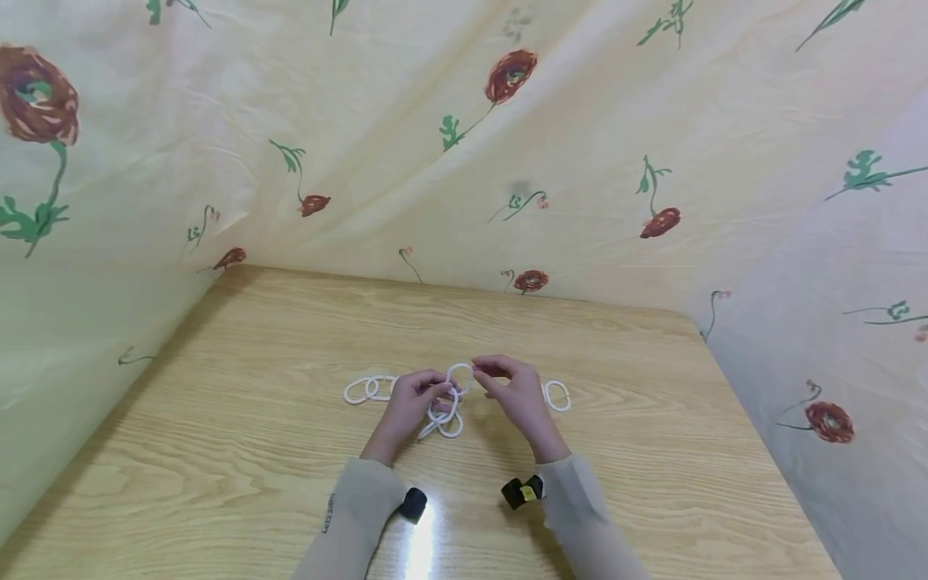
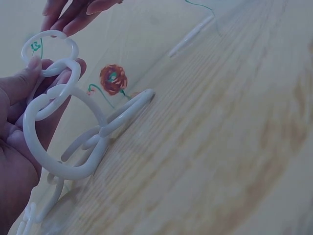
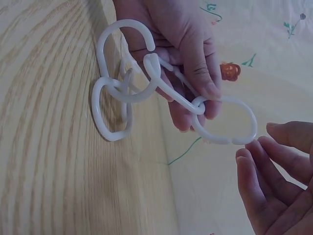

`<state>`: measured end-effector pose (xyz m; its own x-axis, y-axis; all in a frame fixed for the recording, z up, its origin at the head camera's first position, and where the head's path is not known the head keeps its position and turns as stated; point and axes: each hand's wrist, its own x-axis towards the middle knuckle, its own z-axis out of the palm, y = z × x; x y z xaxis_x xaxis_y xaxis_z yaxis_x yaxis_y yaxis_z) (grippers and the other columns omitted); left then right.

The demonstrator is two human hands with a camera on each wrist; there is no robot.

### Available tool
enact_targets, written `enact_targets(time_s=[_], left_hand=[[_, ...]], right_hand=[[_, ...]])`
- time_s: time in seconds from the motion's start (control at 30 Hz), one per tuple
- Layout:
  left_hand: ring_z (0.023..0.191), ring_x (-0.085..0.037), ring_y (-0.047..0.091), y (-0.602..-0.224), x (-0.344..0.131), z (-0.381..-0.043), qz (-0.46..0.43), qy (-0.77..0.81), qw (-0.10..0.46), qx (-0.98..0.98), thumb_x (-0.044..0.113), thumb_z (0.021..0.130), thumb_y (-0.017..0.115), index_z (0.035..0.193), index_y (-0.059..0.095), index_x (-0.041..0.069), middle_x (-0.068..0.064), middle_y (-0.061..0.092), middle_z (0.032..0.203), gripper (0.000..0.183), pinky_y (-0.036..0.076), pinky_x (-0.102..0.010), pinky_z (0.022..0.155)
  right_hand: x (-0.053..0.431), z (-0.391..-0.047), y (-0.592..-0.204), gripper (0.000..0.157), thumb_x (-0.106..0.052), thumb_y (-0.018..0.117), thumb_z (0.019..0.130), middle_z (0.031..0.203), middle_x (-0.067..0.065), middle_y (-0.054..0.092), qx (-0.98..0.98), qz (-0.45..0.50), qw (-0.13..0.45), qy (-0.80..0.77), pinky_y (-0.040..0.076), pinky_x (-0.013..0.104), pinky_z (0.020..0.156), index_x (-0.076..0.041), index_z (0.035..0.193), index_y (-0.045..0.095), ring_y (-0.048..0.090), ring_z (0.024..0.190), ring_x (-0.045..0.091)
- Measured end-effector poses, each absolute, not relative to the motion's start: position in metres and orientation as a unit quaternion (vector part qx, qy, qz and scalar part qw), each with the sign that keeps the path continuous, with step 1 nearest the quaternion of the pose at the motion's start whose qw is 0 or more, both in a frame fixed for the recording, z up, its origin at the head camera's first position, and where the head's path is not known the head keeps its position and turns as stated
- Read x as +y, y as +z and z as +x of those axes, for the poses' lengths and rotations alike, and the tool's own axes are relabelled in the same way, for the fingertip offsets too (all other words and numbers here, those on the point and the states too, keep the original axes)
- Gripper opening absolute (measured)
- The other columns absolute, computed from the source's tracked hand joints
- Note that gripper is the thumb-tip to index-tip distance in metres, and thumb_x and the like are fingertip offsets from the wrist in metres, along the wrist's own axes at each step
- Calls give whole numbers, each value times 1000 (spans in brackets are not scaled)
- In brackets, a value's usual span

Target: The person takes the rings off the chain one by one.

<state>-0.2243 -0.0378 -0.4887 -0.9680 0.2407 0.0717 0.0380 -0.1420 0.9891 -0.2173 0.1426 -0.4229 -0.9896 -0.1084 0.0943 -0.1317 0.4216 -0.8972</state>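
Slim white plastic chain links hang together from my left hand [image 1: 415, 395], which pinches the chain between thumb and fingers near its upper end. The end link [image 3: 254, 122] stands out past my left fingertips, with a small gap in its lower side. Below the hand, a larger-looking open link [image 2: 30, 132] hooks into others that droop to the tabletop. At the far side of the end link is my right hand [image 1: 518, 395], thumb and fingers spread apart, one fingertip right at the link's edge.
More joined white links [image 1: 348, 392] lie on the wooden table [image 1: 290, 483] to the left of my left hand. Another white link [image 1: 569, 396] lies beyond my right wrist, partly hidden by it. A flower-printed cloth [image 1: 377, 121] surrounds the table's back and sides.
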Motion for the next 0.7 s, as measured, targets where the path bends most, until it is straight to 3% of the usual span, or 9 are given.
enact_targets(time_s=[0.43,0.7], left_hand=[[82,-11,68,-489,-38,-225,111,741,85,657,0,94,57,106,62,-14,-29,67,105,19,63,-29,73],[81,-9,68,-491,-38,-225,116,738,85,659,0,94,57,107,62,-14,-30,66,105,20,63,-30,73]], right_hand=[[134,-216,-429,18,-9,71,87,100,14,72,-860,95,52,498,59,19,64,-3,104,72,67,93,27],[131,-217,-433,13,-9,70,87,95,13,72,-867,87,68,487,57,18,61,-4,99,72,67,88,24]])
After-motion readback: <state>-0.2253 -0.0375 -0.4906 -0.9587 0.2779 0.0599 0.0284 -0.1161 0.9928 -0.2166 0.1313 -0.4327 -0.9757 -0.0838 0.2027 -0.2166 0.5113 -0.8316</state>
